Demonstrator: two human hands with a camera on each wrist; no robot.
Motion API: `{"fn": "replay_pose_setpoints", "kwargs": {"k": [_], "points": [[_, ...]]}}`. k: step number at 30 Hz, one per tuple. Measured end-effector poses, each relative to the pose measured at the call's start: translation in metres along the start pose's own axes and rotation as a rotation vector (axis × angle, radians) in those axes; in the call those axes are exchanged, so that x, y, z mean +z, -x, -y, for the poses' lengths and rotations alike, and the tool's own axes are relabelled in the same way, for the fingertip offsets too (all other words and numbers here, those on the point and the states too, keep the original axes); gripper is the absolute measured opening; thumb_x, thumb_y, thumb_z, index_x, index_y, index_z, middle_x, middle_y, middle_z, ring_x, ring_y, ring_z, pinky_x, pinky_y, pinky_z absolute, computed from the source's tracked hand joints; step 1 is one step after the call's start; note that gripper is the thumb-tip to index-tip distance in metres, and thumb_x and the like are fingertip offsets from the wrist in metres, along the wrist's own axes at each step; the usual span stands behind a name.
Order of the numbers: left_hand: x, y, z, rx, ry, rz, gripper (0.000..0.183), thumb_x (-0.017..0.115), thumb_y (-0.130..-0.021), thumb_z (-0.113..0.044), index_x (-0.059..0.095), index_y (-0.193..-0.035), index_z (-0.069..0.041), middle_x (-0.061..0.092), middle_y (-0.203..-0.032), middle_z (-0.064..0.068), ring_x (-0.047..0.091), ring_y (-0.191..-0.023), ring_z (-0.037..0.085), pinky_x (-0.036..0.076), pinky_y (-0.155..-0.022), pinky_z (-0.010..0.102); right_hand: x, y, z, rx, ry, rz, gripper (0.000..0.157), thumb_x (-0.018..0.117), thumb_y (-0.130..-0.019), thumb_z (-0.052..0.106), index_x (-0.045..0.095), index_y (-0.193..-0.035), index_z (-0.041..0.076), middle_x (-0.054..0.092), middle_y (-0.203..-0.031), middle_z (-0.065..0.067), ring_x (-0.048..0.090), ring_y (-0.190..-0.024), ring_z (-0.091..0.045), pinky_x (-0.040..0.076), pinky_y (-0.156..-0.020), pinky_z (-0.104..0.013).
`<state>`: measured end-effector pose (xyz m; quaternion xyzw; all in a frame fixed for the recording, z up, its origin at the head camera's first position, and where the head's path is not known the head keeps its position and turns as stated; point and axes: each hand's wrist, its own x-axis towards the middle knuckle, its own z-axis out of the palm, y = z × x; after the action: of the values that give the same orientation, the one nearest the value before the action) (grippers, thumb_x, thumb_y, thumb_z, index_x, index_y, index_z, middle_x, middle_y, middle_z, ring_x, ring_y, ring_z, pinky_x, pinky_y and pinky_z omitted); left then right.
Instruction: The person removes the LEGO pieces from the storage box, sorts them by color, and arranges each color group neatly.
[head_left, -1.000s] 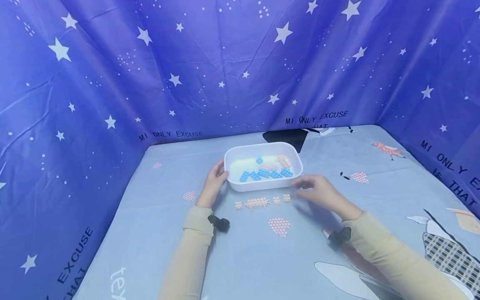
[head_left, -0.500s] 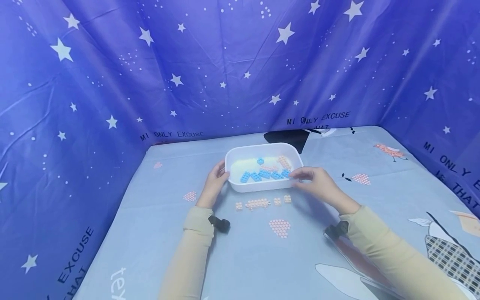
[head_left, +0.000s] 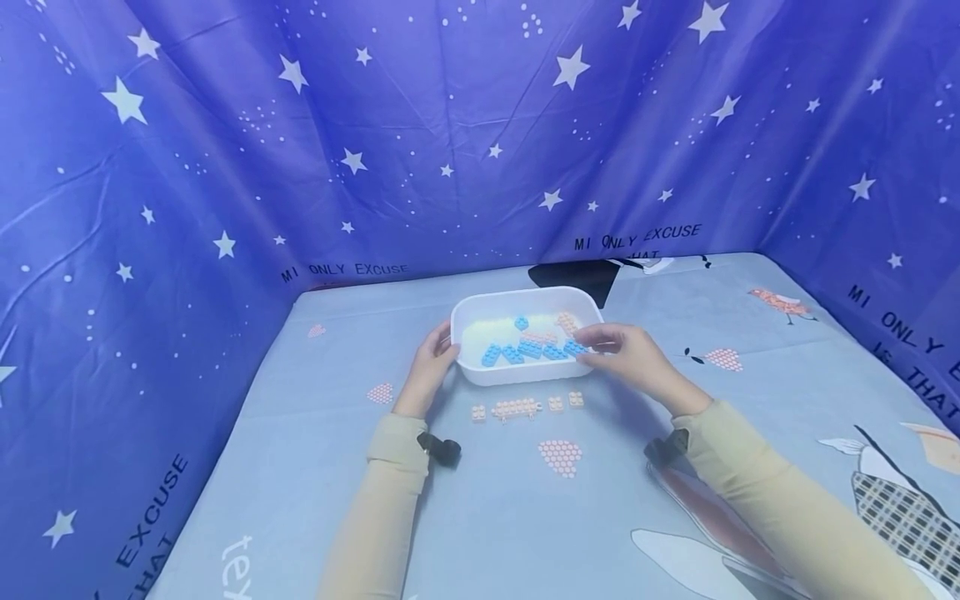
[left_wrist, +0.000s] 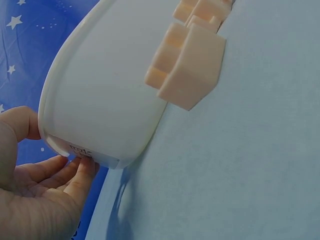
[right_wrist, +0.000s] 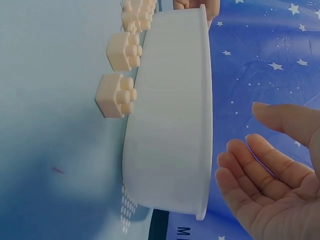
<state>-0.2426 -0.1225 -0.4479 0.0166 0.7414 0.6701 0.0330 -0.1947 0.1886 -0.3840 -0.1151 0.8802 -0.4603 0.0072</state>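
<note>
A white plastic tub (head_left: 502,376) stands on the bed-like surface, holding several blue toy bricks (head_left: 529,347) and a few pinkish ones (head_left: 566,323). My left hand (head_left: 427,371) grips the tub's left end; in the left wrist view the thumb is at the rim and the fingers press the outer wall. Over the tub's right end is my right hand (head_left: 637,362), fingertips close to the rightmost blue brick. In the right wrist view this hand shows relaxed fingers, thumb apart, and nothing between them.
In front of the tub lies a row of peach bricks: a long studded piece (head_left: 516,407), one small brick (head_left: 478,413) to its left and two to its right. A patterned grey-blue cloth (head_left: 480,508) covers the surface. Starry blue curtains (head_left: 450,125) hang behind.
My right hand has moved from beside the tub's front right corner up and inward over its rim. The left hand has stayed on the tub's left end.
</note>
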Motion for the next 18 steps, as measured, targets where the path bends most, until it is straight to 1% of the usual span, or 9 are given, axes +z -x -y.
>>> {"fn": "replay_pose_setpoints", "kwargs": {"k": [6, 10, 14, 18], "points": [[-0.002, 0.0, -0.001, -0.025, -0.04, -0.013, 0.055, 0.052, -0.098, -0.014, 0.034, -0.15, -0.015, 0.036, -0.155, 0.008, 0.037, -0.142, 0.028, 0.033, -0.117, 0.045, 0.002, -0.015, 0.0, 0.029, 0.003, -0.008, 0.035, 0.069, -0.088, 0.012, 0.065, -0.12, 0.0, 0.066, -0.121, -0.021, 0.063, -0.113, -0.037, 0.053, -0.097, -0.046], [-0.002, 0.0, -0.002, -0.015, -0.037, -0.016, 0.055, 0.052, -0.098, -0.014, 0.034, -0.15, -0.014, 0.036, -0.155, 0.009, 0.037, -0.142, 0.029, 0.033, -0.117, 0.046, 0.005, -0.026, 0.0, 0.025, 0.009, -0.008, 0.033, 0.067, -0.089, 0.011, 0.065, -0.12, 0.0, 0.066, -0.121, -0.02, 0.063, -0.112, -0.036, 0.053, -0.097, -0.045], [-0.001, 0.0, 0.0, -0.022, -0.045, -0.017, 0.055, 0.053, -0.098, -0.015, 0.035, -0.15, -0.016, 0.037, -0.155, 0.008, 0.038, -0.141, 0.028, 0.032, -0.118, 0.045, 0.009, -0.038, -0.001, 0.022, 0.017, -0.011, 0.034, 0.069, -0.088, 0.014, 0.066, -0.119, 0.0, 0.067, -0.12, -0.019, 0.064, -0.11, -0.035, 0.055, -0.096, -0.044], [0.001, 0.0, 0.001, -0.029, -0.061, -0.016, 0.055, 0.052, -0.099, -0.017, 0.034, -0.151, -0.018, 0.035, -0.156, 0.007, 0.036, -0.142, 0.028, 0.031, -0.118, 0.045, 0.013, -0.048, -0.002, 0.043, 0.044, -0.007, 0.035, 0.07, -0.088, 0.016, 0.066, -0.119, 0.0, 0.067, -0.119, -0.02, 0.065, -0.109, -0.036, 0.054, -0.096, -0.045]]}}
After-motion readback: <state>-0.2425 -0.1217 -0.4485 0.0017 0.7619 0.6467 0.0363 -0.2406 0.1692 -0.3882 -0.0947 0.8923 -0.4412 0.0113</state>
